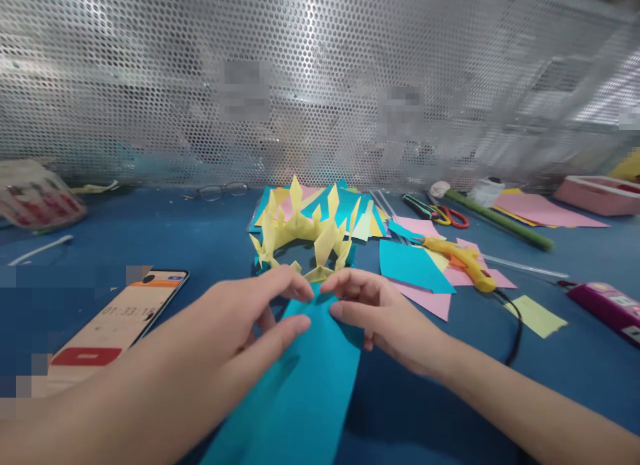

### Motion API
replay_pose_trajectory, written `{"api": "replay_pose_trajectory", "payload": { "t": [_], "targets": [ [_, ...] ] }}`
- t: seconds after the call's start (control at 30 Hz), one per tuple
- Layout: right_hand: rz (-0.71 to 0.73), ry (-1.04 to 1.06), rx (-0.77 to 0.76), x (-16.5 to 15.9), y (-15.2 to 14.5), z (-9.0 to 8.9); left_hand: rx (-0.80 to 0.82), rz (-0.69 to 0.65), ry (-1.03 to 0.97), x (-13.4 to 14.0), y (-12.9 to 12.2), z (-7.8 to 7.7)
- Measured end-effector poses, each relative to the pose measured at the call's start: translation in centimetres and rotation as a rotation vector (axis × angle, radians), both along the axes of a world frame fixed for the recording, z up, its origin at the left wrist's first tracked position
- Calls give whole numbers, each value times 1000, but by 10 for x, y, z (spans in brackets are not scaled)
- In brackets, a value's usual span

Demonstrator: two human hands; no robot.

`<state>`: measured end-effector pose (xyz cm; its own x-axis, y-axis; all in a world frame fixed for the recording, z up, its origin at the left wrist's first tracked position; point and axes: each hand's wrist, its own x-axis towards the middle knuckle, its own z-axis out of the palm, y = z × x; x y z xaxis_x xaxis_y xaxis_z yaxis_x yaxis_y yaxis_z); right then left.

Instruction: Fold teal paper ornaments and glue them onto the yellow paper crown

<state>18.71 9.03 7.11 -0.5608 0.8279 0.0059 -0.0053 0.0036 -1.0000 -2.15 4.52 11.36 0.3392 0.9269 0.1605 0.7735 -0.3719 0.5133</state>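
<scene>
A long blue paper strip (320, 378) runs from the near edge up to a yellow paper crown (295, 231) with pointed leaf-like pieces standing around its ring. My left hand (260, 311) lies over the strip's left edge, its thumb and index finger apart and its fingertips by the crown's front. From the other side, my right hand (375, 308) holds the strip's right edge near its far end. Its thumb is on top and its other fingers are curled, partly hidden. The right index fingertip comes close to the crown's base.
A phone (120, 311) showing a timer lies at left. Coloured paper sheets (415, 265) and a yellow glue gun (463, 258) with a black cord lie at right. Behind them are scissors (450, 216), a green stick (500, 219) and a pink basket (600, 197). A perforated metal panel (310, 85) closes the back.
</scene>
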Motion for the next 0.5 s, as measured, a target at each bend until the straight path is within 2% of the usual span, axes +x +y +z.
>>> {"api": "replay_pose_trajectory", "payload": {
  "t": [0.13,0.27,0.33,0.43,0.5],
  "targets": [
    [124,4,-30,7,6,3,-30,134,100,-2,17,9],
    [217,-24,49,11,9,5,-250,17,-34,-5,23,4],
    [101,-83,245,12,9,6,-315,-24,-145,-5,23,-1],
    [-205,-181,603,13,8,10,-372,-25,-260,-4,22,-7],
    [-308,-198,714,14,6,14,-435,-6,-279,-3,20,-8]
  ]
}}
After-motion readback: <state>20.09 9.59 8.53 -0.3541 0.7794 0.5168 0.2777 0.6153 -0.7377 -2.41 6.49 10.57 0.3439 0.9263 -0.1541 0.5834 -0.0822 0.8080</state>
